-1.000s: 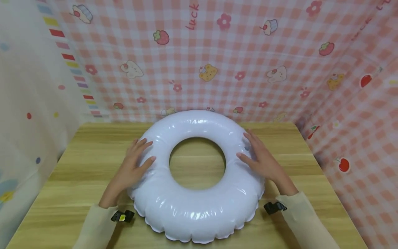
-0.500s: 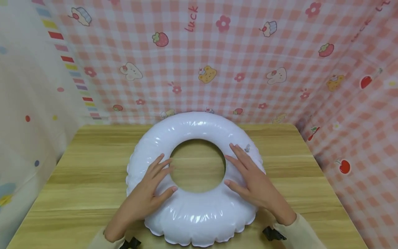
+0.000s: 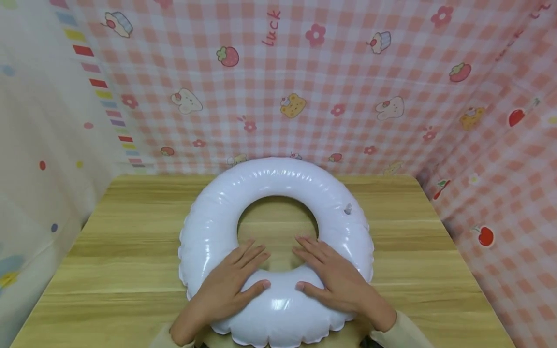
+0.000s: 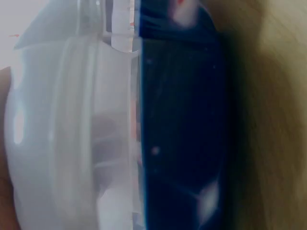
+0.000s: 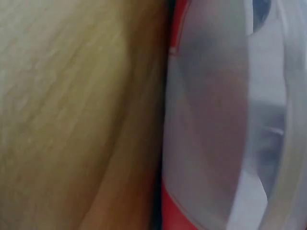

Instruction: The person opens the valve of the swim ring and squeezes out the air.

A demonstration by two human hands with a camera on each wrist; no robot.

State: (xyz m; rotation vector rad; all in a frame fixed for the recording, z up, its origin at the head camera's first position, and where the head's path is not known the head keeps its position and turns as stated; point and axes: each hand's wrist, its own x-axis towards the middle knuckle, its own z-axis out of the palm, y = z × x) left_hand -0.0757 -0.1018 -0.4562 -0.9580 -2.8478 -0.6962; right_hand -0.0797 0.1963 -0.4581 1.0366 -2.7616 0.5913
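A white inflated swim ring (image 3: 278, 176) lies flat, with a scalloped seam round its outer edge and a small clear valve (image 3: 347, 209) on its right side. On the ring's near left part rests my left hand (image 3: 232, 282), fingers extended toward the hole and thumb apart. My right hand (image 3: 335, 278) lies likewise on the near right part, fingertips over the hole's edge. Up close, the left wrist view has the ring's white side (image 4: 43, 129) meeting a dark blue underside (image 4: 184, 115). Red patches (image 5: 175, 213) show on the ring in the right wrist view.
The ring lies on a wood-grain table (image 3: 126, 227), its far rim close to the back edge. Behind hangs a pink checked cloth (image 3: 261, 82) with printed figures. Similar cloth (image 3: 513, 174) covers the right side, and a pale dotted cloth (image 3: 48, 121) the left.
Both hands have slid over the ring from its outer left and right sides toward the near part, coming closer together. The ring has stayed nearly in place.
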